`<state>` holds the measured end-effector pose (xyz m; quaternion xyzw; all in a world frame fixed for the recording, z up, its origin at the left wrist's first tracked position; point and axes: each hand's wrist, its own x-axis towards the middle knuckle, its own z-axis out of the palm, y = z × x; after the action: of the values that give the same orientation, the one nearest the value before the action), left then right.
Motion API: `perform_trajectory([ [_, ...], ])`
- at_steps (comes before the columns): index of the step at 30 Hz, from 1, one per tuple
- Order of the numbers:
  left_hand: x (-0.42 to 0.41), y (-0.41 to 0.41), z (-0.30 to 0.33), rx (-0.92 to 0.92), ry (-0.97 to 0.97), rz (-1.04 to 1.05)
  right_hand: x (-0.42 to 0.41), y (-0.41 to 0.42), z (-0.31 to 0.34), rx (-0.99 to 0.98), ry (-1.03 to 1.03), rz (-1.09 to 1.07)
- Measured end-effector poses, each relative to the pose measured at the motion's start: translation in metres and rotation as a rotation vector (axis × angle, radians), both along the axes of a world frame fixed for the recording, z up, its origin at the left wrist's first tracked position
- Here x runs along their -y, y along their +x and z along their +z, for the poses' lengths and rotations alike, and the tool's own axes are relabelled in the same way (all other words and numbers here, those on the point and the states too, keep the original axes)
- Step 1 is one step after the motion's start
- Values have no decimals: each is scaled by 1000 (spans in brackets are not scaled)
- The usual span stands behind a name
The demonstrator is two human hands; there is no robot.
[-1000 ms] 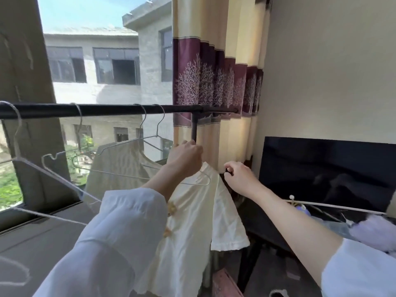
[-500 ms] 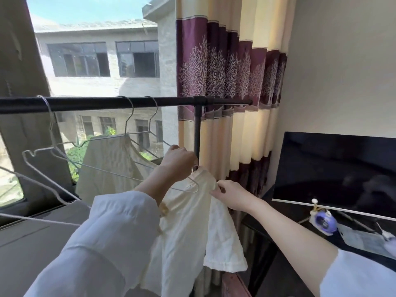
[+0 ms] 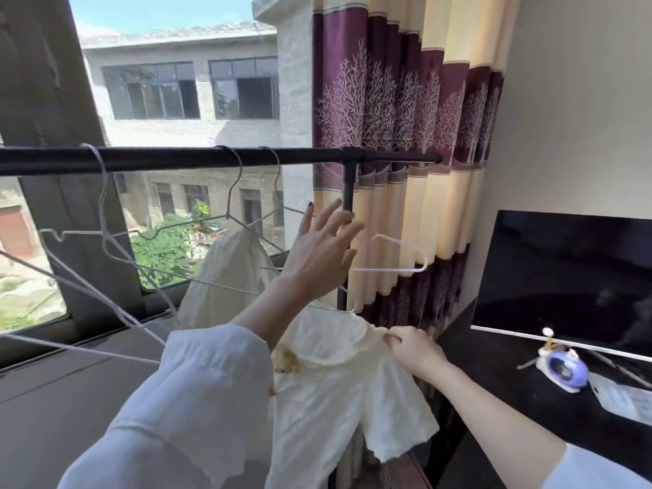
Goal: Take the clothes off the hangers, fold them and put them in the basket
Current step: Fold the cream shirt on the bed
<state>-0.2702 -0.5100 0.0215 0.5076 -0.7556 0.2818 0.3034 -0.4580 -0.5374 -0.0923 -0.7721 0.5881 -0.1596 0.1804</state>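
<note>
A cream short-sleeved blouse (image 3: 335,400) hangs low in front of me, off its hanger. My right hand (image 3: 412,351) pinches it at the right shoulder, beside the collar. My left hand (image 3: 321,248) is raised above it with fingers spread and straight, close to the rack's upright post. A white wire hanger (image 3: 395,257) sticks out to the right from behind that hand; whether the hand touches it I cannot tell. A second cream garment (image 3: 236,277) still hangs on a wire hanger from the black rail (image 3: 211,158). No basket is in view.
Empty wire hangers (image 3: 106,248) dangle from the rail at the left. Behind it are the window and a grey sill (image 3: 70,382). A maroon-and-cream curtain (image 3: 405,135) hangs at the right, then a dark screen (image 3: 564,270) on a black desk with a small purple gadget (image 3: 564,368) and papers.
My left hand let go, opened and rose toward the rail. The blouse slid off the hanger and sank lower, still held by my right hand. The hanger now juts right.
</note>
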Motion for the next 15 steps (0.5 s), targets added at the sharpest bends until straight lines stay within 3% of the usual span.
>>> perform_trajectory([
  [3, -1, 18, -14, -129, -102, 76, 4, 13, 6, 241, -53, 14],
  [7, -8, 37, -20, -297, -11, 297, 4, 39, 24, 607, -96, 26],
  [10, -14, 47, -23, -475, -2, 326, 0, 57, 33, 789, -95, 8],
  [15, -15, 77, -53, -726, 415, 467, 1, 75, 39, 883, -83, 34],
])
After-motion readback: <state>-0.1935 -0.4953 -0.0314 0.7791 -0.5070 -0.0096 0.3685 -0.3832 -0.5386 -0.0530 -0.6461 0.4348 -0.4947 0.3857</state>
